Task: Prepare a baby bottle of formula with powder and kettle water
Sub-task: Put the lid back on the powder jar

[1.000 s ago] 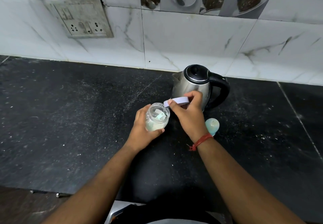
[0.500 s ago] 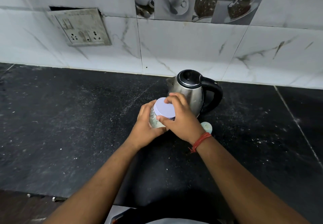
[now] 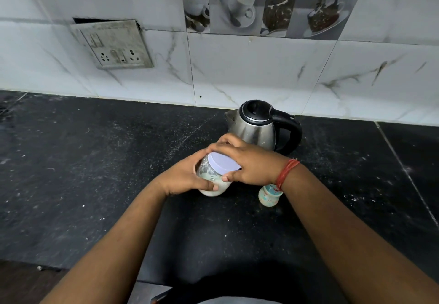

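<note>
A clear powder jar (image 3: 213, 186) with white powder inside sits tilted in my left hand (image 3: 187, 175), whose fingers curl round its body. The pale lilac lid (image 3: 224, 163) lies on the jar's mouth, and my right hand (image 3: 247, 161) grips its rim with thumb and fingers. A steel kettle (image 3: 255, 129) with a black lid and handle stands just behind my hands. The small light-blue baby bottle (image 3: 269, 196) stands on the black counter (image 3: 95, 173) under my right wrist, partly hidden by it.
A marble-tiled wall (image 3: 237, 71) runs along the counter's back edge, with a switch and socket plate (image 3: 114, 44) at the upper left. White specks dot the counter. The counter's front edge runs along the lower left.
One second ago my right hand held the lid off the open jar. It set the lid on the jar's mouth and now grips it there. Both hands and jar sit lower in view.
</note>
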A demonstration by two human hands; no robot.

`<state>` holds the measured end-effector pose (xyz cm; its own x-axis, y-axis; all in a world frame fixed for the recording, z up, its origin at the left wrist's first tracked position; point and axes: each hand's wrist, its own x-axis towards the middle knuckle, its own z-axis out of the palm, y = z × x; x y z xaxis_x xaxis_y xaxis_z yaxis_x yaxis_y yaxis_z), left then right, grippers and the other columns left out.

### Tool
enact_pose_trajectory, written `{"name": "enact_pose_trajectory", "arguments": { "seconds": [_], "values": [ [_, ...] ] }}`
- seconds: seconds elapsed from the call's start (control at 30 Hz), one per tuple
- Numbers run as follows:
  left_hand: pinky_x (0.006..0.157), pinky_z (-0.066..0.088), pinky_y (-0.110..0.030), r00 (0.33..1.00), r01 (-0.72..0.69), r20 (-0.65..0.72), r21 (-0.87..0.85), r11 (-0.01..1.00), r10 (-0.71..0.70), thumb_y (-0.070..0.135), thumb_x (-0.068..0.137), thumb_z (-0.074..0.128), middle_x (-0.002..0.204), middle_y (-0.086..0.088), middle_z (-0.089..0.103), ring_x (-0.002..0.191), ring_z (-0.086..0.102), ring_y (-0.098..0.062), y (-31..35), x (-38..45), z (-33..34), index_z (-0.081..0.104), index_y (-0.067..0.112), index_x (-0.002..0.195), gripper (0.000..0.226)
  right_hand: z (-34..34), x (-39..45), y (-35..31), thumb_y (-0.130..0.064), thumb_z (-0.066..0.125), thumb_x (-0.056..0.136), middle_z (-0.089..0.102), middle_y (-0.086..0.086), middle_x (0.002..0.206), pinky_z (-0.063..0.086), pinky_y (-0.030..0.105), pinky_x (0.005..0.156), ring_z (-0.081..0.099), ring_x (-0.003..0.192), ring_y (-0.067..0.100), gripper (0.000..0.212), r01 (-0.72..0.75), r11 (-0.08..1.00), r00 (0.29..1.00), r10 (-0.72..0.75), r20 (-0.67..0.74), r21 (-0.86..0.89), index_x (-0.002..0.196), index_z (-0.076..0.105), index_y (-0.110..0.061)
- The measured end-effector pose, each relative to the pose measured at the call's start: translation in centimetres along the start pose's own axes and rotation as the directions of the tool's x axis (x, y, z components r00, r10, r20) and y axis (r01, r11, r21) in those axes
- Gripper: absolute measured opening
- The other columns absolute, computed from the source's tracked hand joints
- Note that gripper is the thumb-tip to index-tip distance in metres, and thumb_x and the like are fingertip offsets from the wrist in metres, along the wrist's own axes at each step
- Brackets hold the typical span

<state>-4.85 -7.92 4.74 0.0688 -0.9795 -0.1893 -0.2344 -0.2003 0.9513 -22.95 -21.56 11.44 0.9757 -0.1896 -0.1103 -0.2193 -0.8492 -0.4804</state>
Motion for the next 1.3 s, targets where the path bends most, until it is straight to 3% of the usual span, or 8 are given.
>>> {"name": "enact_pose_trajectory", "arguments": {
  "seconds": [0.27,0.5,0.63,0.77,0.9,1.03,1.2,1.3],
  "values": [
    [0.097,0.047,-0.014,0.977,-0.05,-0.202,0.109,0.993,0.071,0.019,0.066,0.092,0.135,0.009,0.054,0.121,0.056,0.0,0.6,0.1,1.1,0.046,0.063,0.126,0.087,0.8,1.3,-0.9,-0.071,0.062,0.081,0.047,0.009,0.126,0.035,0.033,0.07,0.062,0.101,0.035,0.078,-0.233,0.937,0.964,0.186,-0.192,-0.261,0.134,0.037,-0.021],
    [0.105,0.037,-0.008,0.946,-0.101,-0.283,0.213,0.972,0.161,0.014,0.068,0.094,0.138,0.01,0.047,0.13,0.046,0.004,0.8,0.6,1.6,0.045,0.028,0.148,0.095,1.1,2.4,-1.7,-0.086,0.038,0.08,0.058,0.016,0.117,0.037,0.035,0.07,0.062,0.101,0.035,0.087,-0.413,0.892,0.884,0.343,-0.317,-0.185,0.123,0.047,-0.011],
    [0.109,0.04,-0.015,0.948,-0.086,-0.289,0.168,0.982,0.133,0.013,0.07,0.094,0.141,0.006,0.046,0.131,0.048,-0.001,0.5,0.2,1.5,0.044,0.024,0.15,0.095,-0.7,2.3,-1.0,-0.083,0.036,0.085,0.064,0.016,0.118,0.043,0.036,0.077,0.062,0.105,0.033,0.084,-0.407,0.891,0.906,0.365,-0.216,-0.202,0.119,0.057,-0.01],
    [0.105,0.042,-0.017,0.955,-0.075,-0.276,0.132,0.988,0.109,0.025,0.066,0.092,0.138,0.006,0.048,0.128,0.05,-0.001,0.6,-0.1,0.9,0.043,0.04,0.143,0.092,-2.7,1.2,-0.5,-0.061,0.067,0.086,0.034,0.003,0.157,0.038,0.04,0.111,0.04,0.141,0.023,0.092,-0.156,0.975,0.988,0.154,-0.023,-0.156,0.158,0.023,-0.026],
    [0.107,0.042,-0.02,0.972,-0.062,-0.214,0.142,0.988,0.092,0.027,0.066,0.092,0.139,0.006,0.048,0.129,0.05,-0.002,0.7,-0.2,0.5,0.041,0.037,0.145,0.095,-2.4,1.3,-0.6,-0.043,0.074,0.085,0.041,-0.005,0.145,0.044,0.039,0.106,0.046,0.131,0.017,0.091,-0.034,0.98,0.999,0.041,0.032,-0.194,0.158,0.02,-0.037],
    [0.103,0.04,-0.013,0.969,-0.079,-0.218,0.184,0.98,0.119,0.032,0.064,0.091,0.138,0.01,0.048,0.128,0.049,0.003,1.0,-0.3,0.5,0.041,0.039,0.144,0.095,-1.5,1.6,-1.1,-0.066,0.06,0.084,0.047,-0.002,0.135,0.048,0.042,0.099,0.054,0.123,0.023,0.083,-0.188,0.955,0.982,0.177,-0.068,-0.231,0.154,0.028,-0.035],
    [0.102,0.038,-0.007,0.942,-0.099,-0.29,0.233,0.967,0.167,0.025,0.068,0.095,0.137,0.01,0.048,0.127,0.048,0.007,1.4,0.1,0.9,0.044,0.031,0.149,0.095,-0.3,1.9,-1.5,-0.09,0.029,0.076,0.067,0.009,0.108,0.047,0.037,0.075,0.064,0.099,0.029,0.087,-0.366,0.912,0.902,0.299,-0.312,-0.184,0.111,0.061,-0.017],
    [0.097,0.034,0.002,0.938,-0.081,-0.309,0.243,0.967,0.156,0.02,0.07,0.094,0.139,0.011,0.046,0.125,0.043,0.016,1.2,0.1,0.5,0.042,0.029,0.151,0.097,-1.5,1.4,-1.0,-0.088,0.016,0.078,0.061,0.003,0.078,0.039,0.034,0.065,0.062,0.08,0.026,0.082,-0.402,0.885,0.903,0.341,-0.263,-0.234,0.076,0.058,-0.018]
  ]
}}
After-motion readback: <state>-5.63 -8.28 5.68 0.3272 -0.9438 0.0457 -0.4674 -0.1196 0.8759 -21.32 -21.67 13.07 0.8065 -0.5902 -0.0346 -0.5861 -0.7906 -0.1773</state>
